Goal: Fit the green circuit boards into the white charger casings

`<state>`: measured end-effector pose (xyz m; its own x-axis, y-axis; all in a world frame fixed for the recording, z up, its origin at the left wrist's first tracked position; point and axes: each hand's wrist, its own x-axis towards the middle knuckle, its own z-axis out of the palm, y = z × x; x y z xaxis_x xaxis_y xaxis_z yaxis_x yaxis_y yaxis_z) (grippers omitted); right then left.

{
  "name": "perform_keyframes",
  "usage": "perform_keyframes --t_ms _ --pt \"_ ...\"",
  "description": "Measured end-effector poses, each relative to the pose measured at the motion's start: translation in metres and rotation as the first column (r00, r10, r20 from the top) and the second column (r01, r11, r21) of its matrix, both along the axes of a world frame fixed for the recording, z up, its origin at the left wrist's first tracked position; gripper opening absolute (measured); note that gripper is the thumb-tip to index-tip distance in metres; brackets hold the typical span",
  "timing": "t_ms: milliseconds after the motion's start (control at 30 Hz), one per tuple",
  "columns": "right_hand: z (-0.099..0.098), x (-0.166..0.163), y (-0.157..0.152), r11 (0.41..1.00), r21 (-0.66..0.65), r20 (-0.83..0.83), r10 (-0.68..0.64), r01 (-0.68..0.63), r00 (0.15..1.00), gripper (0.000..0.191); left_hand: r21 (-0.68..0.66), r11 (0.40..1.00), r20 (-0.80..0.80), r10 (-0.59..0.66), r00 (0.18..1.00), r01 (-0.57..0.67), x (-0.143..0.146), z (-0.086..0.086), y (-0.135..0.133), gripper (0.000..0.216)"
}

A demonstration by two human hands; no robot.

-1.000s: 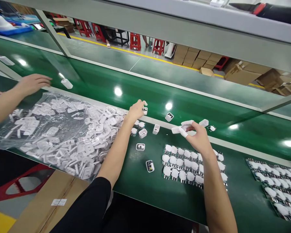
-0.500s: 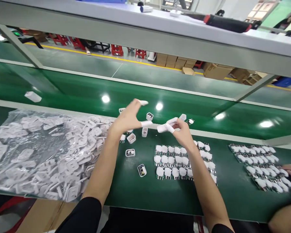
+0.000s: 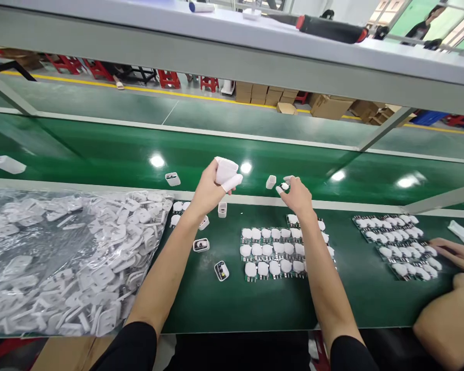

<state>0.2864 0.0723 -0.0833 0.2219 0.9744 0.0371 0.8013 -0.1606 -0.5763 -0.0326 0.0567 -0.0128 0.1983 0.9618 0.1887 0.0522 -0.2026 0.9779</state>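
My left hand [image 3: 212,188], with white covers on its fingertips, is closed around a white plastic housing [image 3: 227,170] above the green belt. Farther right, my right hand [image 3: 297,195] has its covered thumb and finger closed about a small circuit board with a white round top [image 3: 284,186]. A white housing [image 3: 271,182] stands on the belt just left of that hand. Below my right forearm lie rows of similar boards [image 3: 270,251], partly hidden by the arm. Open housings with parts inside [image 3: 221,270] lie between my arms on the green table.
At left, a clear plastic bag [image 3: 62,242] bears many white plastic pieces. More housings [image 3: 172,179] are on the belt [image 3: 112,154]. A shelf [image 3: 216,56] crosses above. At right, another person's hand [image 3: 454,253] is beside more boards [image 3: 402,247].
My left hand, open before, now holds a white housing. The white piece in my right hand is gone from it, and that hand has reached the board on the belt. Belt items have shifted left.
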Motion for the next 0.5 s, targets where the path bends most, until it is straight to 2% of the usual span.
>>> perform_keyframes --t_ms 100,233,367,500 --pt "-0.016 0.018 0.027 0.99 -0.135 0.13 -0.009 0.027 0.991 0.047 0.056 0.995 -0.016 0.078 0.997 -0.077 -0.005 0.004 -0.001 0.052" --pt "-0.031 0.022 0.053 0.975 -0.223 0.2 0.061 -0.016 0.978 0.043 0.064 0.998 -0.149 0.025 0.989 -0.015 -0.006 0.006 -0.006 0.05" --pt "-0.035 0.016 0.061 0.98 -0.191 0.209 0.097 -0.056 0.973 0.041 0.055 0.998 -0.33 -0.021 0.944 0.042 -0.003 0.005 -0.008 0.045" --pt "-0.027 0.002 0.063 0.994 -0.043 0.181 0.11 -0.104 0.977 0.045 0.036 0.999 -0.37 0.02 0.929 -0.007 -0.005 0.005 -0.006 0.046"
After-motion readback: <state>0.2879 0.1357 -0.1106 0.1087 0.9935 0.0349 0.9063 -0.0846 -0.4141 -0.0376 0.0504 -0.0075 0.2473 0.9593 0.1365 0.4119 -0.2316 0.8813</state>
